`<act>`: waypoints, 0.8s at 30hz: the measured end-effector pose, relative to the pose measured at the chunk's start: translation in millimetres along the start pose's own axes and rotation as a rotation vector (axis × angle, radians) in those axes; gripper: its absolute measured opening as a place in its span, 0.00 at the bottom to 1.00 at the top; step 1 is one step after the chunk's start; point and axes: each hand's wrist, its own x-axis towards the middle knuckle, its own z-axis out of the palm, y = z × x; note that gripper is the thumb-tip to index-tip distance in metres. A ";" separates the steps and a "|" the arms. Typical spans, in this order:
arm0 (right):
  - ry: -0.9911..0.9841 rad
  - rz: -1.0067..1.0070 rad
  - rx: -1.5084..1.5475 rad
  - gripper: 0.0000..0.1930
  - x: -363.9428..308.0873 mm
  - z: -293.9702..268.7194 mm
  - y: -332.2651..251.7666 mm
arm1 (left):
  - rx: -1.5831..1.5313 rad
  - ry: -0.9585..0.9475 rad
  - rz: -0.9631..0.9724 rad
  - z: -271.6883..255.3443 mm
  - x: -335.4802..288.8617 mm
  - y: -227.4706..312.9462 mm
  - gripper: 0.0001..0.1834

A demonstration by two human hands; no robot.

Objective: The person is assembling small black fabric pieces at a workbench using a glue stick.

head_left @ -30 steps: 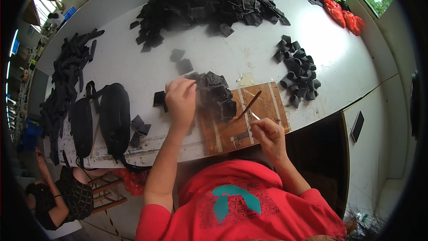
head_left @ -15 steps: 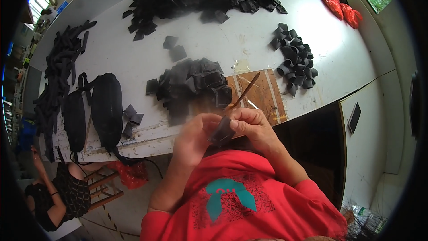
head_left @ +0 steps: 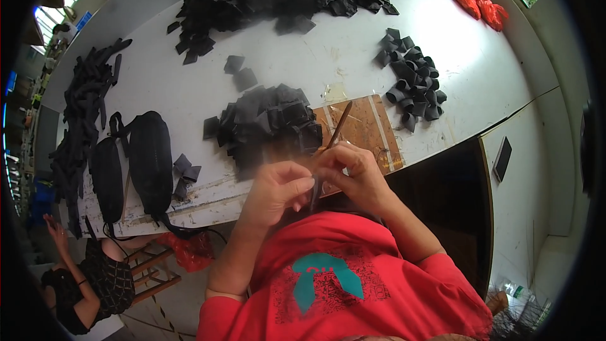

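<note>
A small, thin, dark cloth-like piece [head_left: 315,194] is at seven o'clock from the flat wooden board [head_left: 360,121], pinched by left hand [head_left: 278,191] and right hand [head_left: 355,173], fingers curled almost closed. Half a second ago it showed its broad face; now, a narrow edge. Black square pieces [head_left: 271,113] are heaped at its eleven o'clock.
</note>
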 end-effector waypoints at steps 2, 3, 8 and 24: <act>0.325 -0.147 -0.339 0.13 -4.6 7.2 -5.1 | -0.093 0.206 0.069 11.5 1.1 -7.1 0.03; 0.305 -0.166 -0.249 0.12 -7.3 7.9 -7.3 | -0.096 0.217 0.154 16.8 1.3 -10.0 0.03; 0.298 -0.280 -0.130 0.09 -14.0 8.6 -11.8 | -0.075 0.281 0.336 37.2 4.4 -21.8 0.04; -0.058 0.384 0.913 0.05 1.6 -20.9 -4.8 | -0.114 0.112 0.316 45.7 12.2 4.9 0.10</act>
